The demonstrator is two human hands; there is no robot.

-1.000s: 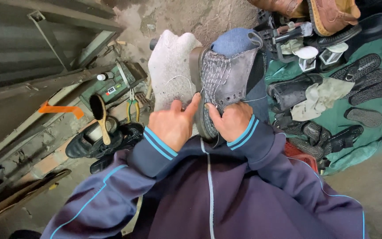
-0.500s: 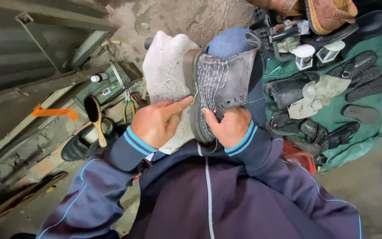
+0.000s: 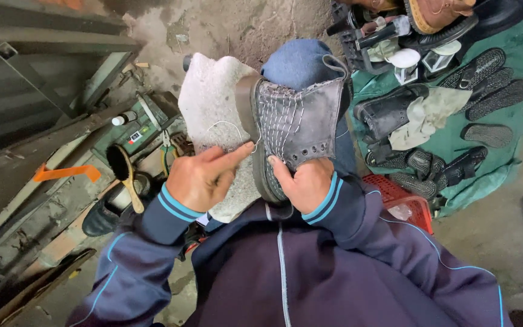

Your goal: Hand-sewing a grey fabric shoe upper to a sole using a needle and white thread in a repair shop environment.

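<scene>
A grey lace-up boot (image 3: 301, 130) lies sole-outward on a pale cloth (image 3: 213, 103) over the person's knees. White stitches already run along its side; the welt seems only partly sewn. The right hand (image 3: 307, 184) clasps the boot's ankle, the left hand (image 3: 204, 178) pinches thread (image 3: 228, 124). Spare soles (image 3: 488, 82) lie on a green tarp (image 3: 516, 60) over a dirt floor.

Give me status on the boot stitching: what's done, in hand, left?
Done: a band of pale stitches already crosses the grey boot beside its sole. In hand: the right hand steadies the boot on the white cloth over the lap, while the left hand pinches the thin white thread at the sole edge. Left: the thread hangs loose and uncut; the far side is hidden, so the rest can't be judged.
</scene>
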